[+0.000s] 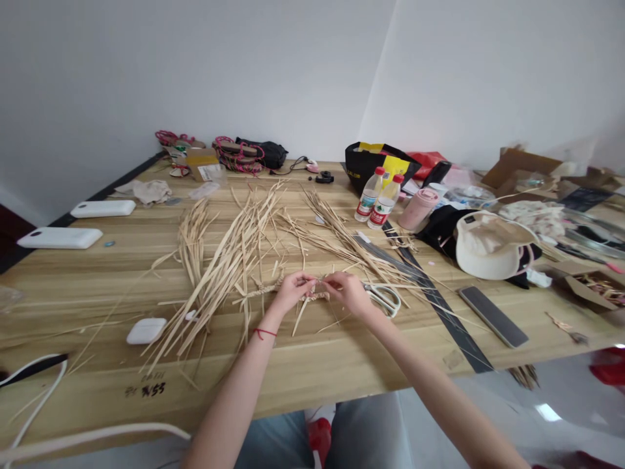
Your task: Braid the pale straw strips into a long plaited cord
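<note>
My left hand (294, 288) and my right hand (347, 291) meet over the middle of the table, fingertips pinched close together on a braided straw strip (319, 296). The part between the fingers is small and partly covered by them. Short plaited lengths and loose ends stick out below and to the left of the hands. A pair of scissors (390, 301) with pale handles lies beside my right hand, its blades hidden behind that hand. Left of my hands spreads a big bundle of dry straw strips (239, 247); another straw bundle (359, 244) lies beyond them to the right.
Two water bottles (375, 202), a pink cup (418, 207), a black bag (375, 166) and a cap (493, 244) stand at the right rear. A phone (493, 316) lies at right. White power banks (61, 238) and an earbud case (146, 331) sit at left.
</note>
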Demonstrator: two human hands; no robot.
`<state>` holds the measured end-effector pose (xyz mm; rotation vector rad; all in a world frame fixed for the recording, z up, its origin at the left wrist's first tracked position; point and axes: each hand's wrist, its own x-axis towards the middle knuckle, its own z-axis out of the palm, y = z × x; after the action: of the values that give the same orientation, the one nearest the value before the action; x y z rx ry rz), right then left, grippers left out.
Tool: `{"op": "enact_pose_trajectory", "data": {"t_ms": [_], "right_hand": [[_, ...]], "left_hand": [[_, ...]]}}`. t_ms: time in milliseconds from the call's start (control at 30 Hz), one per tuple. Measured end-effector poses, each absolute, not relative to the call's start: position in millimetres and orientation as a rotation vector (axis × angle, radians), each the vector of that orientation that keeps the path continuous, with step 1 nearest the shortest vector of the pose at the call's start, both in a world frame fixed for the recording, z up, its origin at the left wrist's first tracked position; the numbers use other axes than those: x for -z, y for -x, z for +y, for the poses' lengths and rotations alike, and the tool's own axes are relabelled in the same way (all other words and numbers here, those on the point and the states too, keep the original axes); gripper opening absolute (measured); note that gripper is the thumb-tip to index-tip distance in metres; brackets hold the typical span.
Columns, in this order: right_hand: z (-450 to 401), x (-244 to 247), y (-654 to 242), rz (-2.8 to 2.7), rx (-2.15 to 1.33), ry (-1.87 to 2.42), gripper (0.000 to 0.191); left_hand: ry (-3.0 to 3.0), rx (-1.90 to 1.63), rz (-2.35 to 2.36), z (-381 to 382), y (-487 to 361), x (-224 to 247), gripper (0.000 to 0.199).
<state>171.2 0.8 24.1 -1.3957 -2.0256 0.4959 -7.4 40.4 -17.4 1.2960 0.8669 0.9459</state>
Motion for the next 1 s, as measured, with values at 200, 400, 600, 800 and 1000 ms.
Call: {"op": "enact_pose_trajectory", "data": {"t_ms": [200, 400, 600, 800, 1000], "right_hand": [[-2, -9, -161, -1.745, -0.651, 1.362, 0.02], [-6, 18, -135, -1.088, -0.998, 1.206, 0.035], [-10, 24, -118, -0.893, -0.963, 1.226, 0.035], [-23, 28, -111, -1.099, -0.74, 1.298, 0.025], [-46, 23, -95, -1.44, -0.507, 1.343, 0.039]], "left_hand": [[-1.298, -0.96, 0.869, 40, 7, 17, 0.027], [-1.265, -0.974, 0.869, 39, 6, 15, 0.024], [-1.237, -1.005, 0.877, 39, 5, 17, 0.026], [-1.249, -1.033, 0.865, 40, 4, 20, 0.026], [-1.287, -1.044, 0.872, 41, 6, 20, 0.026]]}}
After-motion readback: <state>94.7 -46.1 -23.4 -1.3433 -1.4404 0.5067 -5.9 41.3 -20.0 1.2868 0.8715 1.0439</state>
